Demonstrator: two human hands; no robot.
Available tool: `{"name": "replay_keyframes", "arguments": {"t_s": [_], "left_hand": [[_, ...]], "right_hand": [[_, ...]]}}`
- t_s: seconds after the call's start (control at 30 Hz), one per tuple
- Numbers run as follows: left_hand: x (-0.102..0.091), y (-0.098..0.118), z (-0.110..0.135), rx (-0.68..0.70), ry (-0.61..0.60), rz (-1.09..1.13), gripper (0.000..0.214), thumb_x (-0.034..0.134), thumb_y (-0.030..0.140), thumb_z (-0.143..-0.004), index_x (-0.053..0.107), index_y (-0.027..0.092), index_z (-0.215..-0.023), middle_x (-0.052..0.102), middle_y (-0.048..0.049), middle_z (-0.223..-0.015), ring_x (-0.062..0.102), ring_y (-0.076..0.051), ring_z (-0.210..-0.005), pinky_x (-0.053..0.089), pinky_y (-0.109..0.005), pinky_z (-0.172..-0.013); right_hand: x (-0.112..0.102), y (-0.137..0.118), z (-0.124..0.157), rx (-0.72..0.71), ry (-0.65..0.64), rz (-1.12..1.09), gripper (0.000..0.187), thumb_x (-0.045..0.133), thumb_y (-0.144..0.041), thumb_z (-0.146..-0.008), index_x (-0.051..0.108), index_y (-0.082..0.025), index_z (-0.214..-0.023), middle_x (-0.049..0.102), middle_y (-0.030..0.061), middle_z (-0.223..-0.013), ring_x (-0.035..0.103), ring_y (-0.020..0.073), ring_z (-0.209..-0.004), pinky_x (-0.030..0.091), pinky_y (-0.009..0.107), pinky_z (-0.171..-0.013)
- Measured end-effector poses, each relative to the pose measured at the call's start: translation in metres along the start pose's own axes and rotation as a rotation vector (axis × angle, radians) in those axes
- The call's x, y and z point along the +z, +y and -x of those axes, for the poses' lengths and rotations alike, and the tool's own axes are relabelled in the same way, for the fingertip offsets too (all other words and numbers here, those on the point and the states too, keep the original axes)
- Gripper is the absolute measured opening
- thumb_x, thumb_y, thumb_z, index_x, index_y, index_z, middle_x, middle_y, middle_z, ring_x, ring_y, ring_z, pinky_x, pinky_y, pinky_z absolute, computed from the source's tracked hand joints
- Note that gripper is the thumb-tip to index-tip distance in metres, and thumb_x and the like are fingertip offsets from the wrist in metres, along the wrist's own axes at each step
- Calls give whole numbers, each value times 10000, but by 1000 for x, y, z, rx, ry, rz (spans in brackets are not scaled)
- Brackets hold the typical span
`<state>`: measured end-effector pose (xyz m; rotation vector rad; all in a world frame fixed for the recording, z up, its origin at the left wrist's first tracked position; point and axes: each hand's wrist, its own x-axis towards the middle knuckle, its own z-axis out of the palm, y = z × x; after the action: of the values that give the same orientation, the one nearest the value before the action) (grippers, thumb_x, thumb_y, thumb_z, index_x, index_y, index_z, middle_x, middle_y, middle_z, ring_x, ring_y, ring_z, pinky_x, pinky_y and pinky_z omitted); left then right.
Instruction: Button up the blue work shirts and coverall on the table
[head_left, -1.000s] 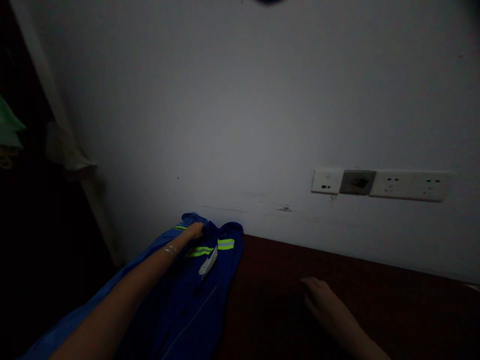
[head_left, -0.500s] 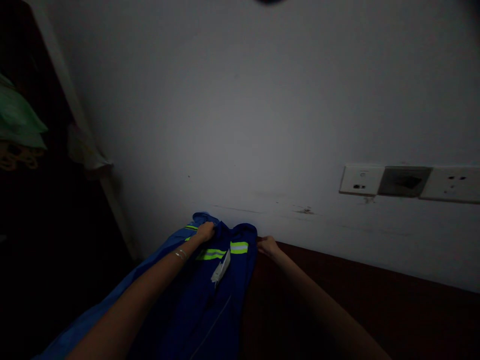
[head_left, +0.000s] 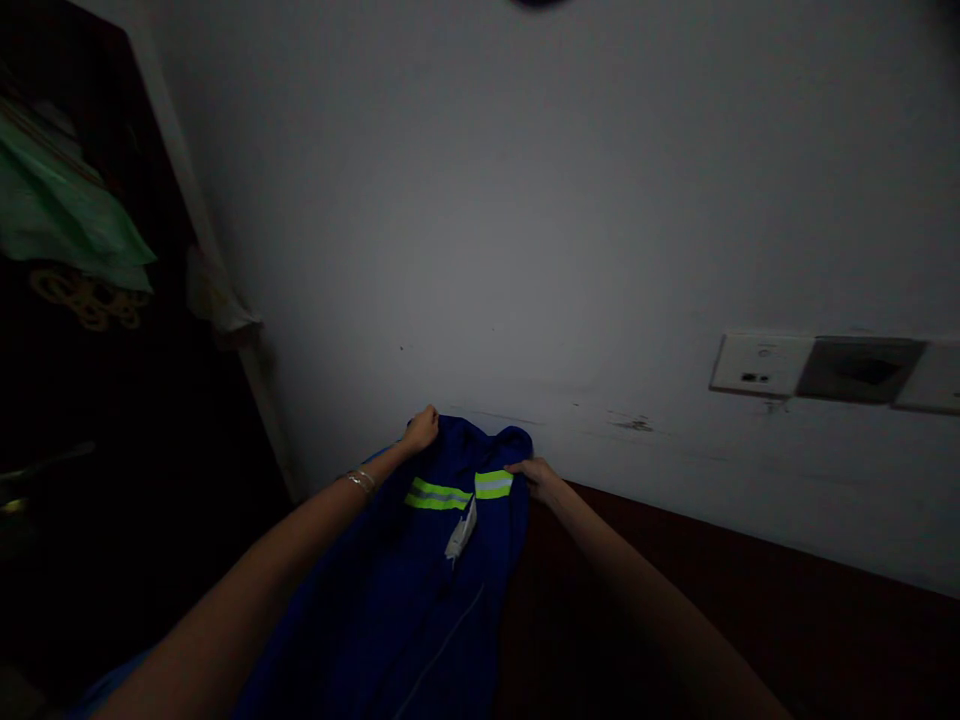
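A dark blue work garment [head_left: 405, 590] with yellow-green and silver reflective bands lies lengthwise in front of me, its far end against the wall. Whether it is trousers or a jacket I cannot tell. My left hand [head_left: 421, 430] is closed on its far left corner. On the opposite side, my right hand [head_left: 536, 475] pinches the edge beside the shorter reflective band [head_left: 493, 485], fingers partly hidden. A crumpled white tag [head_left: 461, 535] hangs between the bands. Lighter blue cloth [head_left: 112, 685] shows below my left forearm.
The dark reddish-brown surface [head_left: 675, 580] meets a pale, scuffed wall [head_left: 562, 250]. Sockets [head_left: 761, 363] are set in the wall at right. At left, green cloth or plastic [head_left: 71, 200] and a pale bag [head_left: 217, 295] hang by dark furniture.
My left hand has shifted outward to the garment's far left corner, spreading its end over the lighter cloth. My right hand, previously just beside the edge, now grips it. The view has turned slightly left.
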<state>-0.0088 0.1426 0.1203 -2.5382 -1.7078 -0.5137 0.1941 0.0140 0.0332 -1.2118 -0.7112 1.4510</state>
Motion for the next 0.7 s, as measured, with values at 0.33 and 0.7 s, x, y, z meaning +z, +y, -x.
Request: {"name": "replay_keyframes", "arguments": {"t_s": [0.33, 0.7], "left_hand": [[-123, 28, -1, 171, 250, 146, 167, 302, 253, -848, 455, 186, -845, 507, -40, -757, 498, -162, -756, 347, -315, -711], [-298, 95, 4, 350, 643, 275, 117, 370, 230, -809, 471, 175, -788, 537, -50, -781, 487, -164, -764, 381, -302, -733]], "right_hand": [[16, -101, 66, -141, -77, -61, 115, 600, -27, -628, 593, -98, -718, 657, 49, -613, 623, 148, -574, 529, 264, -610], [33, -263, 186, -616, -80, 6, 125, 625, -53, -644, 617, -92, -762, 662, 49, -642, 618, 141, -600, 534, 280, -645]]}}
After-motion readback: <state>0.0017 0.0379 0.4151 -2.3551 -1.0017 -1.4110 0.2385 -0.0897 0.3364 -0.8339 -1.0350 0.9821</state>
